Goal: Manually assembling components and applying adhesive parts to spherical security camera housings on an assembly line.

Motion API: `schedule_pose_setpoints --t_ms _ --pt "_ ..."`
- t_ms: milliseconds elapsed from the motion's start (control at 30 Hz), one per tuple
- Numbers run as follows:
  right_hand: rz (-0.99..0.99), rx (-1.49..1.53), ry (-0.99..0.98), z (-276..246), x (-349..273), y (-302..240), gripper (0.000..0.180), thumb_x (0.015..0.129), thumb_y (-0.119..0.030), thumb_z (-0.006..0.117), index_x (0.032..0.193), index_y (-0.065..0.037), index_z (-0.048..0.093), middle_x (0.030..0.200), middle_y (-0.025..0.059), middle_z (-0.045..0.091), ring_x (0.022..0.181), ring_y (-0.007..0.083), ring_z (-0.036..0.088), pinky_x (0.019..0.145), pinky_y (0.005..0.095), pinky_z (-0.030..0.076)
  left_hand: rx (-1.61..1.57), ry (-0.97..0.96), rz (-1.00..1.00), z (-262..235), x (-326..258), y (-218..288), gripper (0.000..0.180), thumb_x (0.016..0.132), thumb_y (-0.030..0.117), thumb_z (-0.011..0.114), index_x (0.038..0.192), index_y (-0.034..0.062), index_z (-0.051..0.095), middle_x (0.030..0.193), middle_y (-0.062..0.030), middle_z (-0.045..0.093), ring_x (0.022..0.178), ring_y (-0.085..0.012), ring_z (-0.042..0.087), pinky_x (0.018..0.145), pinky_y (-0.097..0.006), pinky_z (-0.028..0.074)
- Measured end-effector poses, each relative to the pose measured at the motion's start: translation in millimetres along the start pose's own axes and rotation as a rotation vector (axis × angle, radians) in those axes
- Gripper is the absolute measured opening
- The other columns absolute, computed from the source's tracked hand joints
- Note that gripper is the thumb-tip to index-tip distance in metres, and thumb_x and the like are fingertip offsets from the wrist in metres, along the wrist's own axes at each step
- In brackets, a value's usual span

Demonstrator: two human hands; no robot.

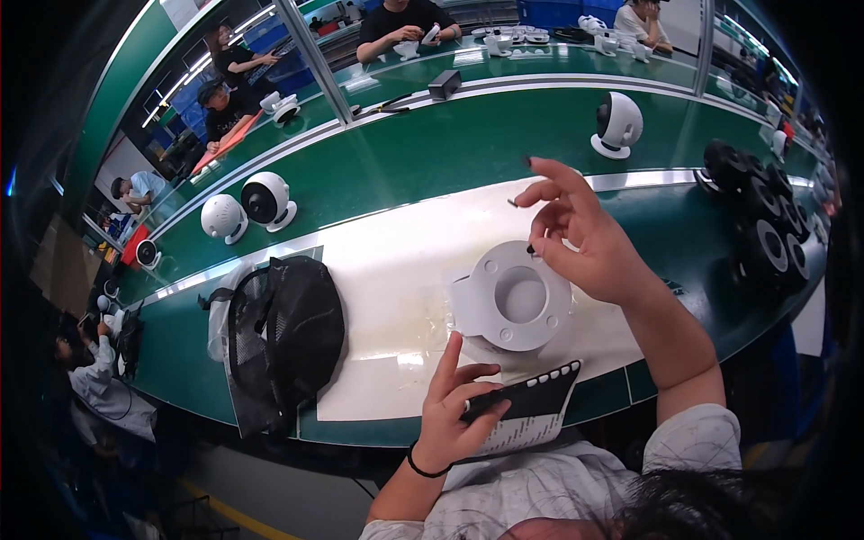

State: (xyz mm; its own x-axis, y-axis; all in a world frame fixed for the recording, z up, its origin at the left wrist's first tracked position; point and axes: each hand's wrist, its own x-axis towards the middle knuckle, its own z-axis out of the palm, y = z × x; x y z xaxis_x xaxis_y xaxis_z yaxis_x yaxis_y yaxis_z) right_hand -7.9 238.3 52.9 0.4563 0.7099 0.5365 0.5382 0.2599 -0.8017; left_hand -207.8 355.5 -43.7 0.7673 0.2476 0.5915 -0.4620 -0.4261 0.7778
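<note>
My left hand (450, 418) grips a black sheet (531, 393) between thumb and fingers. A row of small white pads runs along its upper edge, and a white part with print shows below. Its index finger points up beside a white ring-shaped base (493, 301) on the white mat (387, 270). This base has a wide round opening and several small round recesses. Over its upper right side hovers my right hand (585, 238), fingers curled but apart. I see nothing held in it; anything tiny at the dark fingertips is too small to make out.
Left of the mat's middle lies a black mesh bag (288, 333). White round cameras (267, 200) stand on the green belt, with another camera (619, 126) farther right. Several black round parts (765, 216) are piled at the right. Co-workers (405, 27) sit across the line.
</note>
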Motion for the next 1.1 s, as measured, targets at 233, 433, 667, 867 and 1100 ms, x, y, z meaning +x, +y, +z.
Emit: schedule_pose_setpoints --t_ms 233,433,667,867,1100 --pt "0.077 -0.279 -0.145 -7 -2 -23 0.058 0.077 0.004 0.048 0.131 -0.014 0.034 0.102 0.0102 0.056 0.081 0.0161 0.055 0.066 0.0254 0.045 -0.025 -0.031 -0.052 1 -1 -1 0.027 0.064 -0.004 0.068 0.090 0.0020 0.059 0.140 -0.0234 0.022 0.091 -0.0232 0.061 0.074 -0.030 0.049" --pt "-0.272 -0.770 -0.271 2 -15 -47 0.060 0.076 0.003 0.052 0.131 -0.015 0.036 0.094 0.0136 0.061 0.081 0.0280 0.060 0.069 0.0358 0.048 0.013 -0.042 -0.053 -1 -3 1 0.028 0.064 -0.002 0.069 0.089 0.0013 0.059 0.140 -0.0242 0.021 0.088 -0.0218 0.061 0.074 -0.029 0.049" --pt "-0.305 -0.565 -0.087 14 -5 -34 0.050 0.077 -0.001 0.054 0.124 -0.008 0.038 0.088 0.0106 0.056 0.078 0.0285 0.056 0.070 0.0357 0.044 0.080 -0.086 -0.007 0 -1 3 0.027 0.065 0.001 0.069 0.089 0.0016 0.059 0.140 -0.0253 0.021 0.086 -0.0228 0.061 0.071 -0.030 0.049" --pt "0.152 -0.160 -0.292 29 13 -40 0.053 0.081 0.002 0.047 0.130 -0.007 0.025 0.088 0.0063 0.047 0.088 0.0155 0.049 0.088 0.0320 0.039 0.089 -0.074 0.001 -7 -7 5 0.026 0.067 0.005 0.071 0.089 0.0024 0.059 0.140 -0.0248 0.021 0.086 -0.0223 0.061 0.068 -0.029 0.048" --pt "0.223 -0.121 -0.292 33 14 -47 0.050 0.084 -0.002 0.046 0.130 -0.007 0.027 0.089 0.0068 0.050 0.087 0.0154 0.049 0.088 0.0315 0.039 0.099 -0.082 -0.014 -13 -10 10 0.025 0.067 0.006 0.071 0.089 0.0032 0.059 0.140 -0.0244 0.022 0.086 -0.0224 0.061 0.068 -0.028 0.048"
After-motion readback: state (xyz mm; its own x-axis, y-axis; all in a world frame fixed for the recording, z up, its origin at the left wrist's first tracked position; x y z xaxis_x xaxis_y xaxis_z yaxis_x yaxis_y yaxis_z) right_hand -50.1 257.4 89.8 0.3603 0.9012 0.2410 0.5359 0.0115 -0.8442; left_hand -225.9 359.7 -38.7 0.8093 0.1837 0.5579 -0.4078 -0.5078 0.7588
